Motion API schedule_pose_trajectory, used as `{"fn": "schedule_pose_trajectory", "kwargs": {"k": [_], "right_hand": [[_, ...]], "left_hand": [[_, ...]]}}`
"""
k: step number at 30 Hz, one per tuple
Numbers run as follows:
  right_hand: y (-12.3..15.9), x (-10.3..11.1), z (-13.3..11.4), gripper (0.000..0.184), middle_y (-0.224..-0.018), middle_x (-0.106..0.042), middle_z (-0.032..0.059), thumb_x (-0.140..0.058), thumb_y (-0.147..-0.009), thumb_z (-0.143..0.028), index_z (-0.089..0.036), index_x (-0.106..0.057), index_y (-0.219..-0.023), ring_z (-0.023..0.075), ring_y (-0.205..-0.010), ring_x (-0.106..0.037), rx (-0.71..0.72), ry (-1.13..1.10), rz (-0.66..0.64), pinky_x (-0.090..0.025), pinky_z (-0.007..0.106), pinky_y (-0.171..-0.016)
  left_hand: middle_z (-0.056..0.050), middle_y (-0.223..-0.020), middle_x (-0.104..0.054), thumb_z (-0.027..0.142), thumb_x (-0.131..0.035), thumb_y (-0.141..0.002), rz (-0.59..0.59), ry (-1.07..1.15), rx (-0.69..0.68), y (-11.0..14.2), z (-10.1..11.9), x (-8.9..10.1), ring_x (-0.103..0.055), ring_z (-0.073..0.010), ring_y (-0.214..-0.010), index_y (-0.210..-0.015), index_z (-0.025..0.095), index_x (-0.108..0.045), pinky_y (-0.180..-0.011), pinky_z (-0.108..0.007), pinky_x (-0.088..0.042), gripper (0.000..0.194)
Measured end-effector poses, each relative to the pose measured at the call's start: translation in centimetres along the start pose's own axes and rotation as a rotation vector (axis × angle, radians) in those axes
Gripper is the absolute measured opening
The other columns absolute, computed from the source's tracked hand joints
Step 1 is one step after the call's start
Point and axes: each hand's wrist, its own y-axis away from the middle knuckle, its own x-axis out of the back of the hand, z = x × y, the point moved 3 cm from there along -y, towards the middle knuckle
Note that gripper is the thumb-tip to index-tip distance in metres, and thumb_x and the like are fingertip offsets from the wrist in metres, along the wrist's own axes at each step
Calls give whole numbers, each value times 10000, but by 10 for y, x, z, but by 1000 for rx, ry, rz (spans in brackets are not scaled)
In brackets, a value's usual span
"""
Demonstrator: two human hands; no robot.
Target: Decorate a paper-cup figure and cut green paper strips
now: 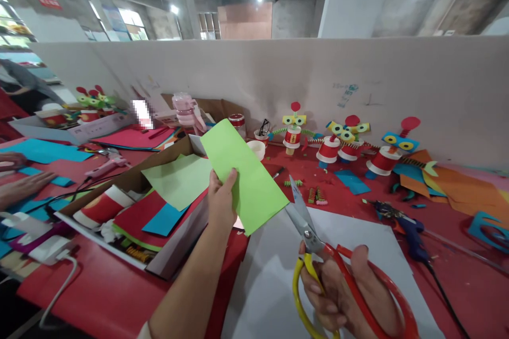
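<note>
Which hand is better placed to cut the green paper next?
Probably your right hand: it grips the scissors, blades parted near the edge of the green paper, while your left hand holds the sheet.

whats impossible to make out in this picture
Head view, left hand: some fingers hidden behind the green sheet
Head view, box: floor mostly covered by papers
Head view, wall writing: too faint to read
Head view, other person's arm: cut off by left edge
</note>
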Motion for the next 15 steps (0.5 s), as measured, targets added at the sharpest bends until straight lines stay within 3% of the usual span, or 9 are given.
{"fn": "schedule_pose_trajectory", "kwargs": {"k": [7, 15], "right_hand": [[-4, -3, 0, 783, -786, -493, 4, -415, -675, -890, -206, -566, -1024, 67, -555, -327, -16, -66, -25, -206, 170, -454], [-1, -2, 0, 818, -788, -478, 0, -375, -665, -905, -214, -558, -1062, 66, -555, -309, -10, -83, -4, -198, 170, -461]], "left_hand": [[-53, -1090, -719, 261, -774, -708, -24, -56, -38, 9, 0, -4, -706, -155, -813, -1058, 241, -553, -822, -322, -576, 415], [-64, -1093, -709, 265, -767, -711, 56, -92, -112, 8, 5, -2, -701, -170, -845, -1057, 235, -545, -768, -308, -586, 412]]}}
